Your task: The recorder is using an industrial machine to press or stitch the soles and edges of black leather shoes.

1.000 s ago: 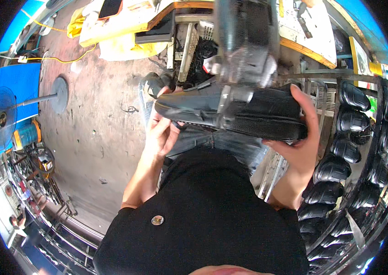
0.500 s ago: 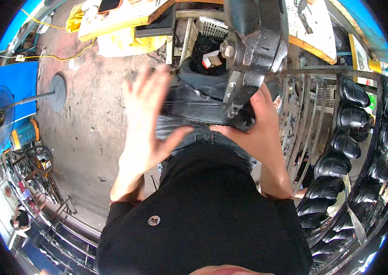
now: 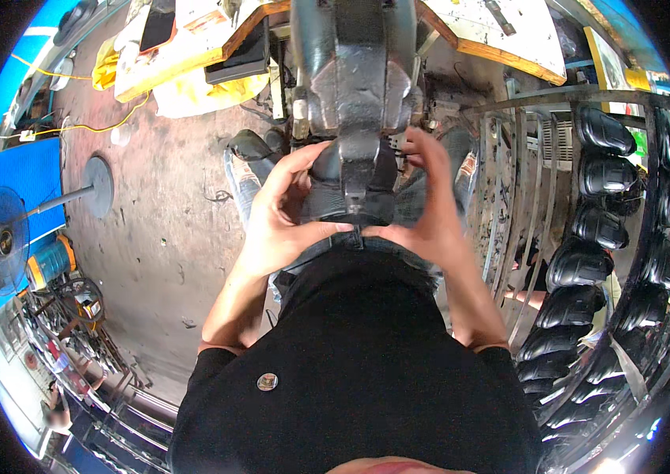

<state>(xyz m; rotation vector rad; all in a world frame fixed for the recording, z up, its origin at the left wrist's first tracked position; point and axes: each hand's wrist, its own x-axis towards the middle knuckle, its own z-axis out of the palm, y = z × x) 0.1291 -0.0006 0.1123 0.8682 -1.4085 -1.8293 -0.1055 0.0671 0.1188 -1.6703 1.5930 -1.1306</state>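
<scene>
A black shoe (image 3: 327,207) sits beneath the narrow nose of a large dark machine head (image 3: 361,71), in front of my body. Most of the shoe is hidden by the machine and my fingers. My left hand (image 3: 281,225) curls around the shoe's left side, its thumb pressed to the near edge. On the opposite side, my right hand (image 3: 427,209) has its thumb at that same edge, with the fingers bent up beside the machine and a little blurred. The two thumb tips almost meet below the nose.
At right, a metal rack (image 3: 651,213) carries several black shoes (image 3: 605,175). White-topped benches with wooden edges (image 3: 169,71) stand at the back. A pedestal fan (image 3: 7,229) is on the left, with a yellow cable (image 3: 86,126) along the floor behind it.
My raised, open left hand has come right and closed on the shoe. The shoe has turned from lying sideways to sitting under the machine's nose. My view has shifted too.
</scene>
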